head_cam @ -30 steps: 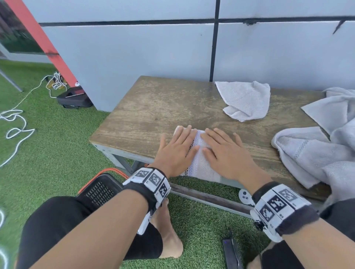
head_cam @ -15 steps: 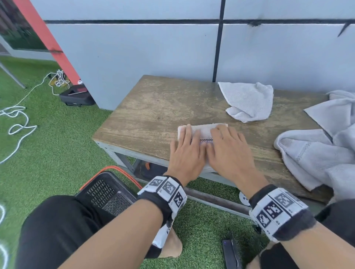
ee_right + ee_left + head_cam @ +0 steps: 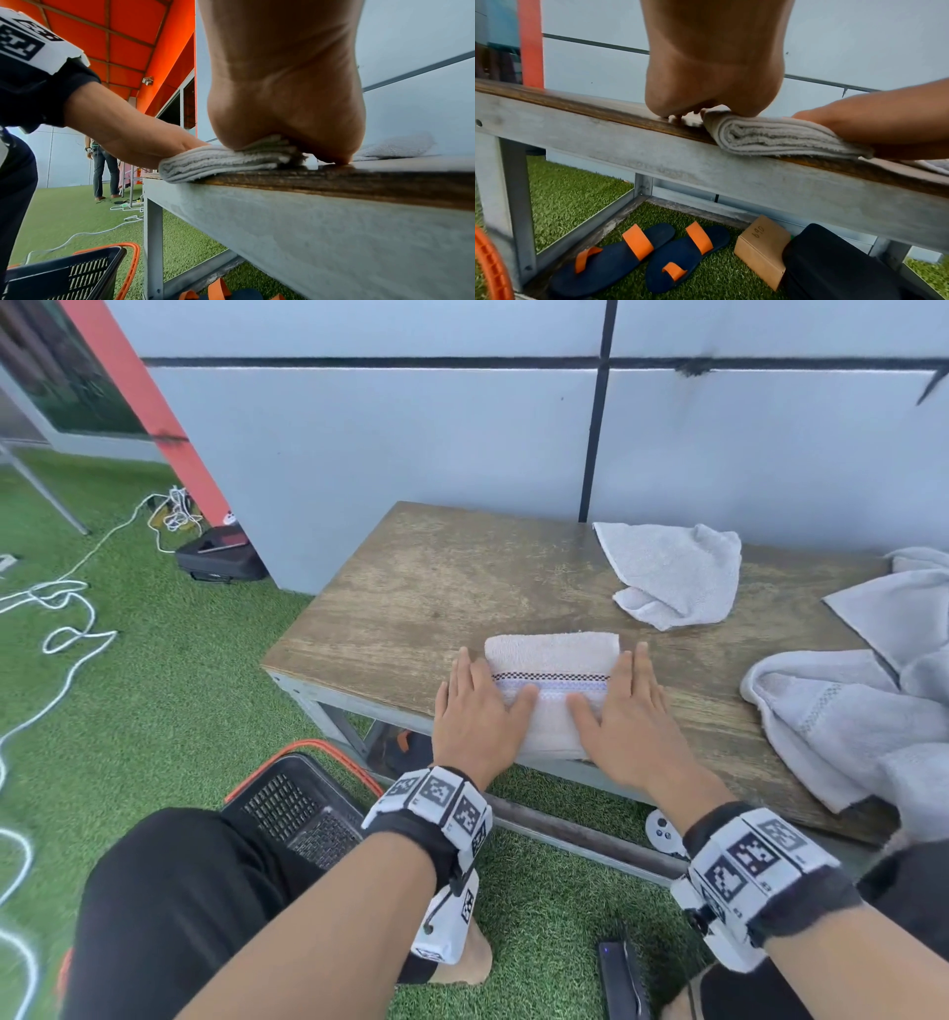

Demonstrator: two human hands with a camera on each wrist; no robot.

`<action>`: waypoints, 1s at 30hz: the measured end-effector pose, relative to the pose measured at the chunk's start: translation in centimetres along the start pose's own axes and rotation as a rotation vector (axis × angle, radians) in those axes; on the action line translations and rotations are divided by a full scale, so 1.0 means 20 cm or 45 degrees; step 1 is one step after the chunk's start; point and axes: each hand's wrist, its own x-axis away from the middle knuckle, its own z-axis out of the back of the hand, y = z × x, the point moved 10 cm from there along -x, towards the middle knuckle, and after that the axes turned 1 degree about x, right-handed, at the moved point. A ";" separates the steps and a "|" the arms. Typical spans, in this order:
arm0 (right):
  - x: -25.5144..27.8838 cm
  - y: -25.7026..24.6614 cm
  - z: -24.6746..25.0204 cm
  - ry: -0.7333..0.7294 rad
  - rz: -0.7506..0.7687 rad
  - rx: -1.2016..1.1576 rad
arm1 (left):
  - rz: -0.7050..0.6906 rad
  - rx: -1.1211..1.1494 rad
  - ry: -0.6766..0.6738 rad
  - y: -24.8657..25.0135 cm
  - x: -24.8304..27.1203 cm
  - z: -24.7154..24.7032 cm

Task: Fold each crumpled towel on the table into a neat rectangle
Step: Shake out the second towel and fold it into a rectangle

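A folded pale towel [image 3: 552,660] with a checked stripe lies at the front edge of the wooden table [image 3: 431,588]. Its layered edge [image 3: 777,140] shows in the left wrist view, and the same folded towel [image 3: 218,162] shows in the right wrist view. My left hand [image 3: 475,706] lies flat on the towel's left side, fingers straight. My right hand [image 3: 629,706] lies flat on its right side, thumb pointing inward. A crumpled grey towel [image 3: 672,572] lies at the back of the table. Larger grey towels [image 3: 862,711] are heaped at the right.
A black basket [image 3: 298,809] with an orange rim stands on the grass below the table's left front. Sandals [image 3: 639,253], a cardboard box [image 3: 762,249] and a black bag [image 3: 847,268] lie under the table. White cables [image 3: 61,618] trail on the grass at left. A person [image 3: 102,162] stands far off.
Both hands slid apart from the towel's middle to its left and right sides, uncovering the striped top. The towel now shows as a shorter folded rectangle.
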 end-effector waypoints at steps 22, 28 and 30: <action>0.14 -1.05 0.35 -0.275 0.438 -1.084 | -0.176 1.044 0.197 -0.16 0.36 1.34; 0.07 -1.58 0.20 -0.316 0.631 -0.740 | 0.049 1.034 0.345 -0.78 0.41 1.56; 0.03 -1.71 0.06 -0.400 0.677 -0.707 | 0.170 1.049 0.349 -1.03 0.41 1.50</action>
